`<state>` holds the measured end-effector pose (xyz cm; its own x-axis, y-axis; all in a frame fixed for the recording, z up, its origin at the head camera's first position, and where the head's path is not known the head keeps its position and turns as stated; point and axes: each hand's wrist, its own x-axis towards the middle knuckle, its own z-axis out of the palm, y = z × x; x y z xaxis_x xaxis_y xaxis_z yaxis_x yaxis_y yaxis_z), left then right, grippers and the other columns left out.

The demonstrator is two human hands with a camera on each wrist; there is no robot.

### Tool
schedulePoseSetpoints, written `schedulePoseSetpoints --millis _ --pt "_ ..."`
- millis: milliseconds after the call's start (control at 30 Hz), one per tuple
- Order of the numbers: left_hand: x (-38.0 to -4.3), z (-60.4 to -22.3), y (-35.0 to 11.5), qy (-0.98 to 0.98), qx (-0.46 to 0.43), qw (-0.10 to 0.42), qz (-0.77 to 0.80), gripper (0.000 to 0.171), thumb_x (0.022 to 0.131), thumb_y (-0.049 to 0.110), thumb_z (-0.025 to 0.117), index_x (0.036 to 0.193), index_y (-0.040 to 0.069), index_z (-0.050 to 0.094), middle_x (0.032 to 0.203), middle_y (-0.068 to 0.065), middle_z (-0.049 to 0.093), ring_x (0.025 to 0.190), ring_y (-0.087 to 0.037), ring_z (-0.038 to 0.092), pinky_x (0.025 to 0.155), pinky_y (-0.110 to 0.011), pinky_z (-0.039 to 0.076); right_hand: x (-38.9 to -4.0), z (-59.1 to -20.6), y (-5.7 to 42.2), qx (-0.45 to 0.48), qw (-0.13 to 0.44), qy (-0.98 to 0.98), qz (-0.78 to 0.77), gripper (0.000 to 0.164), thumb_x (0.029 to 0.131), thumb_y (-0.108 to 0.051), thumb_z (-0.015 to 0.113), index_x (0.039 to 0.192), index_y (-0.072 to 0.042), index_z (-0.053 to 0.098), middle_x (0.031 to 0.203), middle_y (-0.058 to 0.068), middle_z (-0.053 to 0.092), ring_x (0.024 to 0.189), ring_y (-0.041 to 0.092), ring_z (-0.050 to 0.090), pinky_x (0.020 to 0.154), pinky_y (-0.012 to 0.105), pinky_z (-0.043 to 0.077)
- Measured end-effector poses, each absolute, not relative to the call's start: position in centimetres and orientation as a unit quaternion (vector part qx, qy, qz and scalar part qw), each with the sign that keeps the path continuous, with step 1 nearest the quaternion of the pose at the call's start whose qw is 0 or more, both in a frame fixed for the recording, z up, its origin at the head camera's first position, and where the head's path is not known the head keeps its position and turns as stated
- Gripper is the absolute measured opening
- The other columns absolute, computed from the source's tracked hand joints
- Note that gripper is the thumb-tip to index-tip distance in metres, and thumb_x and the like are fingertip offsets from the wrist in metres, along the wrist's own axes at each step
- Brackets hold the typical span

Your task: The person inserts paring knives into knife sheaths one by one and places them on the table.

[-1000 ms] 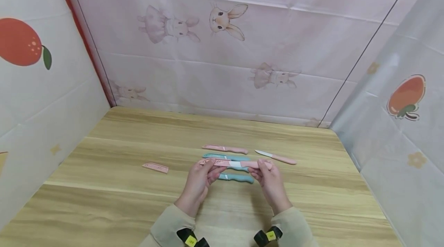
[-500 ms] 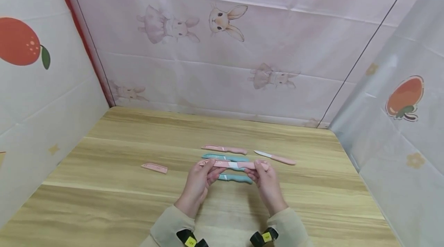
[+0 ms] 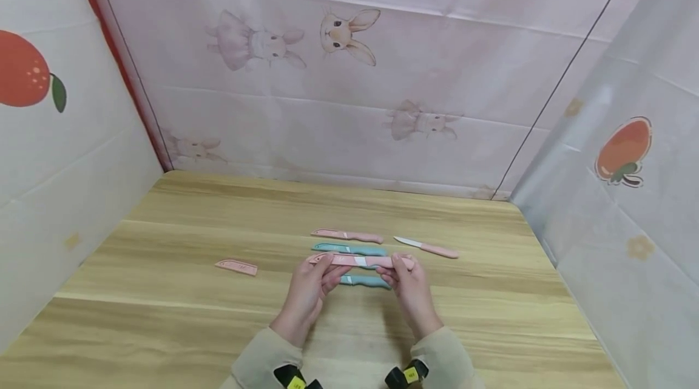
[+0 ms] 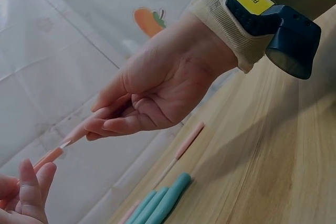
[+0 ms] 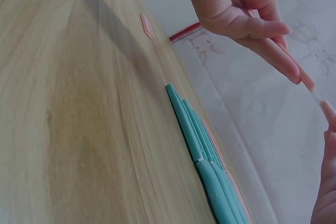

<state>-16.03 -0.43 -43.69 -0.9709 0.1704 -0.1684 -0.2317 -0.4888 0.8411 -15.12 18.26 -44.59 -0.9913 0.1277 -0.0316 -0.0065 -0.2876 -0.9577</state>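
In the head view, my left hand (image 3: 307, 292) pinches a pink blade sheath (image 3: 343, 260). My right hand (image 3: 411, 295) pinches the pink handle (image 3: 385, 261) of a paring knife, whose blade is partly inside the sheath. A short strip of white blade (image 3: 360, 261) shows between sheath and handle. The left wrist view has the right hand (image 4: 163, 77) on the handle and part of the left hand (image 4: 31, 195). In the right wrist view, the left hand (image 5: 241, 11) holds the sheath. Both hands are raised above the table.
Under the hands lie several teal sheathed knives (image 3: 363, 281). Behind them is a pink sheathed knife (image 3: 363, 237). An unsheathed pink knife (image 3: 437, 250) lies to the right, blade pointing left. A loose pink sheath (image 3: 236, 266) lies left. Printed curtains (image 3: 306, 134) border the wooden table (image 3: 164, 328).
The right hand has moved slightly left toward the left hand. Less blade shows between sheath and handle as the knife slides farther in. The head view has shifted slightly.
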Motion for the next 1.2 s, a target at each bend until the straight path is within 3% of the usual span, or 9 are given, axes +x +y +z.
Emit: schedulePoseSetpoints --millis 300,733,933,1067,1200 --pt "-16.0 -43.7 -0.3 0.495 -0.022 0.111 0.861 0.034 0.099 0.012 0.045 0.122 -0.014 0.043 0.097 -0.016 0.067 0.082 -0.013 0.068 0.062 -0.014 0.052 -15.0 -44.4 17.7 -0.062 0.042 -0.590 0.804 0.015 0.101 -0.014 0.041 0.094 -0.001 0.040 0.077 0.001 0.067 0.073 0.008 0.065 0.068 0.019 0.054" --pt "-16.0 -43.8 -0.6 0.507 -0.006 0.118 0.854 0.037 0.100 0.015 0.044 0.126 -0.012 0.042 0.105 -0.019 0.065 0.085 -0.012 0.067 0.067 -0.016 0.053 -14.9 -44.1 17.2 -0.062 0.020 -0.588 0.806 0.015 0.102 -0.016 0.039 0.099 -0.001 0.039 0.080 0.001 0.067 0.076 0.008 0.064 0.071 0.020 0.053" --pt "-17.1 -43.4 -2.1 0.696 0.112 0.109 0.701 0.034 0.094 0.014 0.056 0.123 -0.004 0.052 0.106 -0.016 0.065 0.086 -0.017 0.066 0.072 -0.027 0.055 -15.4 -44.4 18.3 -0.087 -0.022 -0.599 0.795 0.019 0.101 -0.020 0.042 0.104 -0.001 0.041 0.084 0.002 0.066 0.080 0.009 0.064 0.075 0.023 0.053" --pt "-17.6 -42.9 -3.3 0.824 0.225 0.085 0.513 0.030 0.088 0.013 0.065 0.117 0.005 0.063 0.099 -0.006 0.067 0.078 -0.012 0.060 0.066 -0.025 0.052 -15.0 -44.5 19.1 -0.093 -0.034 -0.611 0.786 0.021 0.099 -0.017 0.045 0.106 0.003 0.044 0.087 0.005 0.066 0.082 0.012 0.065 0.081 0.030 0.053" --pt "-17.8 -42.6 -4.1 0.867 0.287 0.072 0.402 0.025 0.089 0.016 0.064 0.113 0.008 0.066 0.088 0.002 0.067 0.072 -0.011 0.059 0.063 -0.025 0.049 -14.8 -44.4 20.0 -0.071 -0.039 -0.666 0.742 0.028 0.094 -0.011 0.054 0.113 0.008 0.046 0.093 0.008 0.064 0.087 0.017 0.063 0.083 0.033 0.052"
